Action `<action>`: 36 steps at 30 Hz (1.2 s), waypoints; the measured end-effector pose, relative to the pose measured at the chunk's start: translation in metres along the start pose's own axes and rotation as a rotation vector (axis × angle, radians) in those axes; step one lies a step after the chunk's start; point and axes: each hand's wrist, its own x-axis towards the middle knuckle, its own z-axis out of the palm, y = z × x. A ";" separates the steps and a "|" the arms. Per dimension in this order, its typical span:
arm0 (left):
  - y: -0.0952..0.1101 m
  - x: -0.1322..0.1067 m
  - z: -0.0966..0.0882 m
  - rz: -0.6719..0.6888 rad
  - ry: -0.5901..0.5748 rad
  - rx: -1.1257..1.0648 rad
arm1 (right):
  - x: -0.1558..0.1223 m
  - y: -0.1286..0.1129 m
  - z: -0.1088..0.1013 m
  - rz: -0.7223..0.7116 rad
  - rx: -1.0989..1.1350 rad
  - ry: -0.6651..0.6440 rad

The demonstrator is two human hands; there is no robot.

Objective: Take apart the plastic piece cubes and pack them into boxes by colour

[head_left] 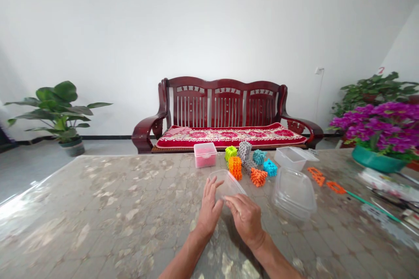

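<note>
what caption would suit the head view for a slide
Left hand and right hand rest on a clear plastic tub on a marbled table, with colourful lattice blocks just beyond.

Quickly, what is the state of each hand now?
Left hand: open, fingers resting on the clear container.
Right hand: fingers curled over the container's near edge; firm hold cannot be told.

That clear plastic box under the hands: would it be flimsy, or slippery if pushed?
The clear plastic box looks thin and empty, so probably light and slightly bendy. On the glossy table it would likely slide when pushed. Low and wide, it seems unlikely to tip.
</note>
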 end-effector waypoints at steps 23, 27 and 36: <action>-0.033 0.052 -0.023 0.128 -0.088 0.150 | 0.032 0.086 -0.141 -0.047 -0.596 0.459; -0.034 0.061 -0.025 0.105 -0.179 0.173 | 0.006 0.089 -0.137 -0.017 -0.669 0.214; -0.005 0.030 -0.041 -0.097 -0.121 0.451 | -0.009 0.092 -0.124 -0.002 -0.588 0.006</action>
